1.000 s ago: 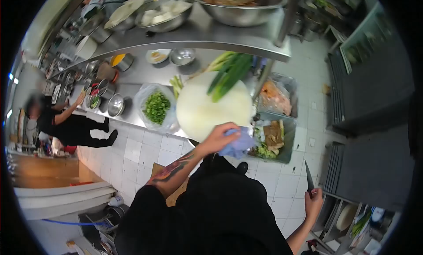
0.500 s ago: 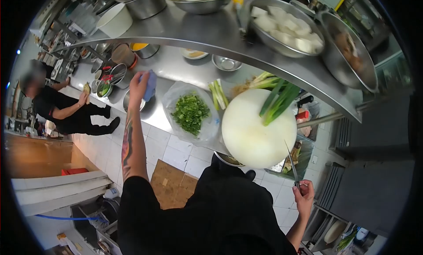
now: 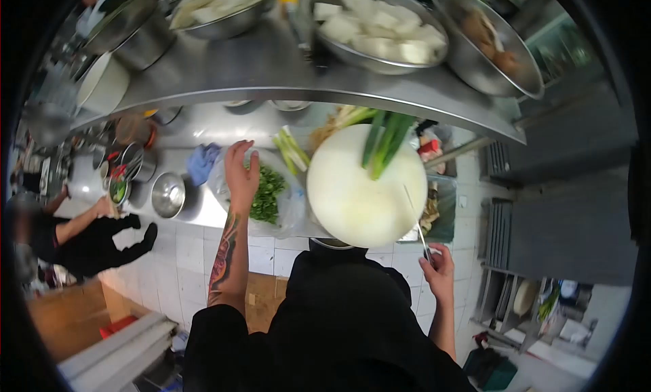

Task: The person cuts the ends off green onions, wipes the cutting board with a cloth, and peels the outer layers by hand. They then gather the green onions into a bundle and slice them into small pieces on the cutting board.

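My left hand (image 3: pixel 241 172) hangs over the left part of a clear plastic bag (image 3: pixel 293 209), empty, its fingers apart. Chopped green herbs (image 3: pixel 267 197) lie on that bag, partly covered by the hand. Left of it a crumpled blue cloth (image 3: pixel 202 163) rests on the counter. In my right hand (image 3: pixel 439 262) is a knife (image 3: pixel 416 221), gripped by its handle, the blade pointing up over the right edge of a round white cutting board (image 3: pixel 346 202). Long green onion leaves (image 3: pixel 388 145) lie across the top of the board. Cut onion stalks (image 3: pixel 291 150) sit beside it.
Overhead, a steel shelf (image 3: pixel 224 80) carries a bowl of white blocks (image 3: pixel 380 63) and another steel bowl (image 3: pixel 464 70). An empty-looking steel bowl (image 3: pixel 168 195) stands left on the counter. A co-worker (image 3: pixel 68 233) stands at far left. A bin (image 3: pixel 444 205) is right of the board.
My left hand has let go of the blue cloth, now on the counter, and moved right toward the herbs. My right hand still holds the knife. The view has shifted.
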Available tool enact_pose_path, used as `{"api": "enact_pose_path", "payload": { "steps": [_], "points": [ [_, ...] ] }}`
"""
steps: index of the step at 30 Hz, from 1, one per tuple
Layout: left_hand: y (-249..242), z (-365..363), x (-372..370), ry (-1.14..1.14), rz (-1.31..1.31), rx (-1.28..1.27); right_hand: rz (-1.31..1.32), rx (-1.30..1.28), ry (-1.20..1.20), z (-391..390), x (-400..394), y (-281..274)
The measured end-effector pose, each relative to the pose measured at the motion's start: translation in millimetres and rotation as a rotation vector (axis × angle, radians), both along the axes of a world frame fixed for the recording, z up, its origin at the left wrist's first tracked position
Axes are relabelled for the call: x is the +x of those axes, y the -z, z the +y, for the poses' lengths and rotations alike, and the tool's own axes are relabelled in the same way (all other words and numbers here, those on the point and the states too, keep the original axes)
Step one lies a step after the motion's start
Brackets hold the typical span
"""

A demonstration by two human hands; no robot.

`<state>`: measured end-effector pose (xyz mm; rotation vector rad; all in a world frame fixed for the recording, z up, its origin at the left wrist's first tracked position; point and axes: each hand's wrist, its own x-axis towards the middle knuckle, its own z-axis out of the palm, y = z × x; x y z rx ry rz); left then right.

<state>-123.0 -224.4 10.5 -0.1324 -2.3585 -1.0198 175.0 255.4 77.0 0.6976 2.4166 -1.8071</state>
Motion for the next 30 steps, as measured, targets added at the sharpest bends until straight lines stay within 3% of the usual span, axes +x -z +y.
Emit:
{"api": "enact_pose_path", "payload": {
  "steps": [3, 5, 9, 12, 15, 21, 30],
  "points": [
    [-35, 71, -4, 0.291, -0.168, 0.177, -0.064, -0.173, 0.039, -14, -13, -6],
    [-20, 111, -25, 0.479, -0.255, 0.241, -0.108, -0.250, 0.065, -17, -17, 0],
    [-24, 207, -35, 0.712, -0.281, -0.115, -0.123, -0.342, 0.093, -17, -10, 8],
    [-38, 266, -31, 0.588, -0.282, -0.302, -0.128, -0.335, 0.133, -15, 1, 3],
    [-21, 298, -32, 0.497, -0.325, -0.403, -0.148, -0.301, 0.168, -8, 10, -3],
    [21, 310, -6, 0.638, -0.220, -0.127, -0.135, -0.317, 0.207, 11, 20, -5],
    [-5, 288, 45, 0.701, -0.257, -0.156, -0.068, -0.308, 0.207, 31, 5, -19]
  ]
}}
